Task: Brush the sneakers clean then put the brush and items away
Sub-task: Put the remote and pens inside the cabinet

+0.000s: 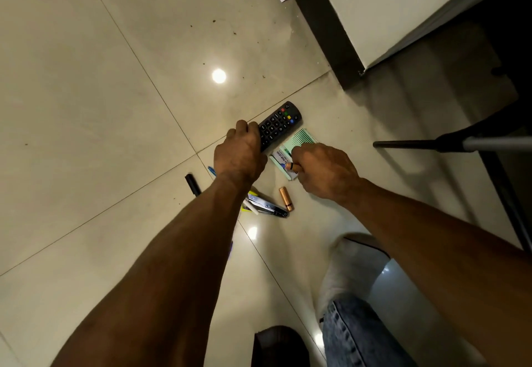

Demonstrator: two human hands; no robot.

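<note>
— So, where are the hands?
— I see the left hand [240, 152] gripping the remote [278, 124]; the right hand [322, 172] pinches a battery [290, 166] over the green comb [299, 139].
— And the brush?
— I can't spot it; the left forearm hides part of the floor [100, 93] clutter.

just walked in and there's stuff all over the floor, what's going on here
A person is crouched over the glossy tiled floor, gathering small items. The left hand grips the near end of a black remote control with coloured buttons. The right hand pinches a small object, hard to identify, over a pale green comb and a small printed card. A copper-coloured battery, a black marker and a dark stapler-like tool lie on the tiles nearby.
</note>
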